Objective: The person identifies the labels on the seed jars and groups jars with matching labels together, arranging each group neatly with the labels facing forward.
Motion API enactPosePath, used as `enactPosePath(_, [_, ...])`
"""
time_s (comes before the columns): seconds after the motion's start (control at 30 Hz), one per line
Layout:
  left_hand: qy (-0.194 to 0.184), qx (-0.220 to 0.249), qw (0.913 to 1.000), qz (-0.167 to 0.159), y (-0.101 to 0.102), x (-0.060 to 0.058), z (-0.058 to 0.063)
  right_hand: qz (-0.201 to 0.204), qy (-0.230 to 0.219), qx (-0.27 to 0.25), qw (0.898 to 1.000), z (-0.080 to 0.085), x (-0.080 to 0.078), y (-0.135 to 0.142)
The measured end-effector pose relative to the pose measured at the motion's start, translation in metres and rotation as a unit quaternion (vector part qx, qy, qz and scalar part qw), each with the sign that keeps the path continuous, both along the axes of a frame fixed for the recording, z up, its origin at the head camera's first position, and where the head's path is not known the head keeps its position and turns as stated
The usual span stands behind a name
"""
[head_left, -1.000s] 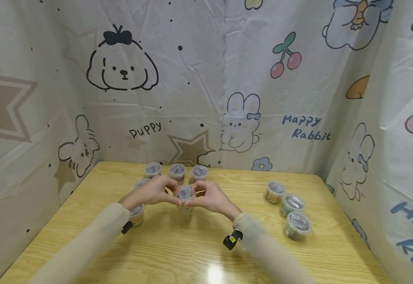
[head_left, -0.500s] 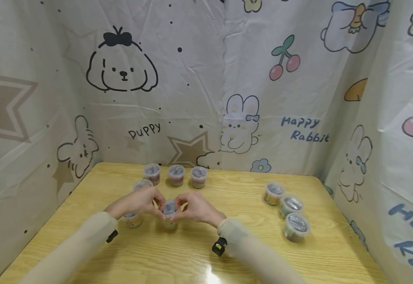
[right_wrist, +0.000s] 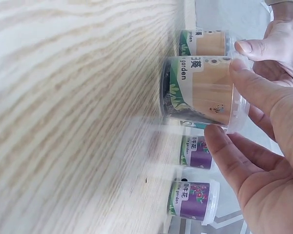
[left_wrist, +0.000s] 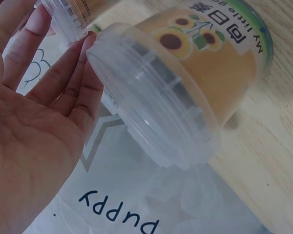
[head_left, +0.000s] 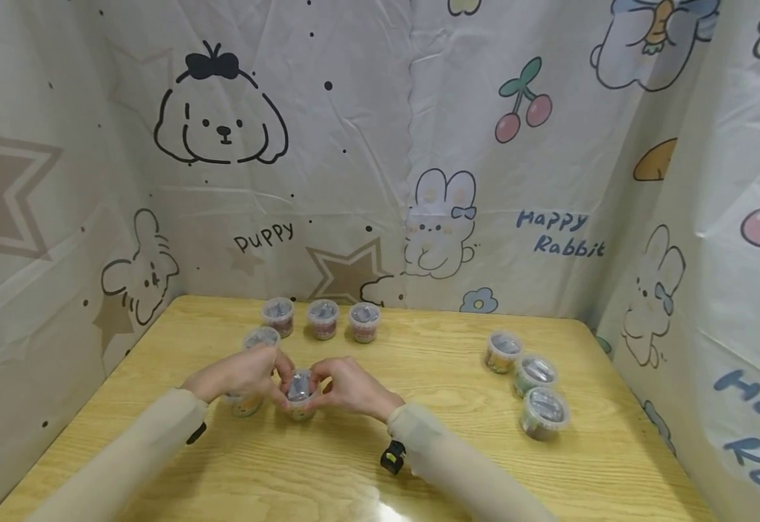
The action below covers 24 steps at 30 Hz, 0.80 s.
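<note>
Both hands hold one lidded plastic cup with an orange label, clear lid and dark contents at its base. My left hand pinches the lid rim from the left; my right hand pinches it from the right. The cup is upright at the table's left-middle; whether its base touches the table I cannot tell. Just left of it stands another orange cup with a sunflower label, partly behind my left hand in the head view. Behind my left hand is a further cup, partly hidden.
Three purple-labelled cups form a row near the back edge of the wooden table. Three more lidded cups stand in a slanting line at the right. A printed cloth hangs around the back and sides.
Both hands have moved left and toward the front with the held cup, bringing it down beside the orange cup at the left. The other cups stay where they were.
</note>
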State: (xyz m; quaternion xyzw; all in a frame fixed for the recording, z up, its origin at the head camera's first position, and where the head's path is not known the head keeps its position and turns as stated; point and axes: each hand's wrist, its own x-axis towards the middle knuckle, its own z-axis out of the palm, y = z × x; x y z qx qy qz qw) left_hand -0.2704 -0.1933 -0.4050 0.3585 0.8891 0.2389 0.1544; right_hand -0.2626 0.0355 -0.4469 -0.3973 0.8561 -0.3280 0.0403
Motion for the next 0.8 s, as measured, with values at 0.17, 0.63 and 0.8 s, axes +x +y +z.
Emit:
enactPosePath(0.17, [-0.002, -0.004, 1.0, 0.002, -0.0004, -0.0001, 0.0003, 0.003, -0.002, -0.005, 1.0, -0.0005, 0.0013, -0.0001])
enactPosePath(0.63, [-0.024, -0.02, 0.9994, 0.014, 0.0017, 0.004, 0.0048, 0.01, 0.009, 0.004, 1.0, -0.0005, 0.0027, 0.0043])
enactPosePath(0.8, [0.002, -0.024, 0.9992, 0.032, 0.0087, 0.0065, 0.0088, -0.013, 0.0, -0.007, 1.0, 0.0001, 0.0031, 0.0085])
